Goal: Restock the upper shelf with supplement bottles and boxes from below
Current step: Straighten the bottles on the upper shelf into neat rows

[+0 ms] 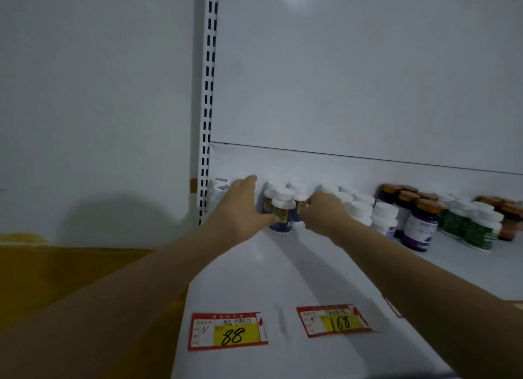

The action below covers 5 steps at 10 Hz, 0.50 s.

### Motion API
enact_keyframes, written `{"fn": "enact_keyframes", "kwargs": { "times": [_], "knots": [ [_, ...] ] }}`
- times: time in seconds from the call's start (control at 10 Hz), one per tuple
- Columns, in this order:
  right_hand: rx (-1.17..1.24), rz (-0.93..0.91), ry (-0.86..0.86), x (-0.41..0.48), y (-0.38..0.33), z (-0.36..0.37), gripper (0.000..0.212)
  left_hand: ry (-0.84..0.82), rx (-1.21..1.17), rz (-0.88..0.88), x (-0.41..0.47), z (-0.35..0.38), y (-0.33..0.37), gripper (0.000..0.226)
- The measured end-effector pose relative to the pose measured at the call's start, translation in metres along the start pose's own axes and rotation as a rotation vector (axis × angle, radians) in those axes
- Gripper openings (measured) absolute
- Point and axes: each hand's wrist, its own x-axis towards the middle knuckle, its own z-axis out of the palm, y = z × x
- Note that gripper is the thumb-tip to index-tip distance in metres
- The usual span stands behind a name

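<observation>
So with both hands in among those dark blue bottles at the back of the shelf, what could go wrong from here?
1. The blue-labelled bottles stand packed together; the left hand nudging the front one could topple its neighbours.
2. The right hand sits against the white bottles, so pulling it back may drag one over.
3. The front of the shelf is bare, so a tipped bottle might roll toward the edge by the price tags.

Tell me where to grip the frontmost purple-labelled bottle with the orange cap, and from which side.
Grip the purple-labelled, orange-capped bottle around its round body, below the cap, coming from the open front of the white shelf. It stands upright at the head of its row, with bottles close behind and beside it.
</observation>
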Motion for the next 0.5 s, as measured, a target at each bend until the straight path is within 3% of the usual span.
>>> {"fn": "enact_keyframes", "kwargs": {
  "times": [0.1,0.2,0.3,0.4,0.5],
  "knots": [
    [-0.032,-0.005,-0.082,0.006,0.015,0.009,0.029,-0.198,-0.037,-0.140,0.011,0.025,0.002,0.032],
    [0.093,-0.001,-0.099,0.025,0.028,0.029,0.030,-0.213,0.011,-0.180,0.022,0.050,-0.003,0.050],
    [0.140,-0.037,-0.110,0.046,0.034,0.039,0.024,-0.135,0.038,-0.250,0.039,0.067,-0.007,0.058],
    [0.117,-0.076,-0.144,0.061,0.039,0.042,0.012,-0.092,-0.005,-0.218,0.052,0.080,-0.003,0.036],
    [0.101,-0.108,-0.161,0.070,0.046,0.047,0.025,-0.044,0.026,-0.225,0.054,0.085,0.001,0.035]
  ]
}}
